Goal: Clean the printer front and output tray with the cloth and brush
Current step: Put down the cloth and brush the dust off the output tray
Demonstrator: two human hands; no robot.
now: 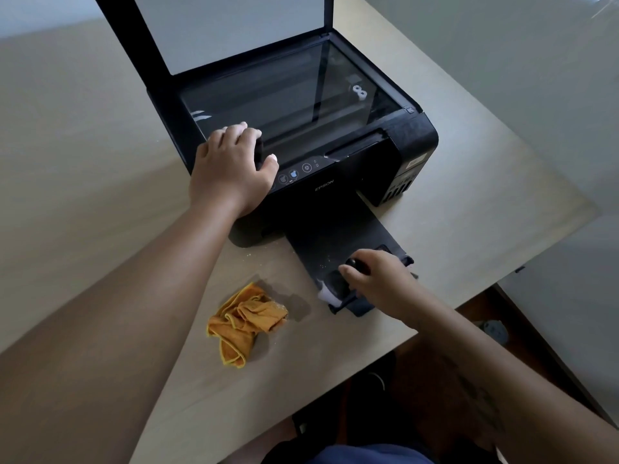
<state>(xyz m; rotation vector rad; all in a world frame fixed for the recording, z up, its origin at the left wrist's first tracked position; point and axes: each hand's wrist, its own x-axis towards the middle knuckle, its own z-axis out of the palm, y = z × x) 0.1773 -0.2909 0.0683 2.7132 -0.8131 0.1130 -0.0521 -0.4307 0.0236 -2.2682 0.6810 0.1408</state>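
Our left hand (231, 169) grips the printer's (301, 135) front corner; our right (375, 279) clasps the brush (330, 293) on the tray (335, 239) — cloth (244, 321) crumpled on the pale table (469, 195), crumbs nearby.

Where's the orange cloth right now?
In the head view the orange cloth lies crumpled on the table, unheld, left of the printer's output tray and between the person's forearms.
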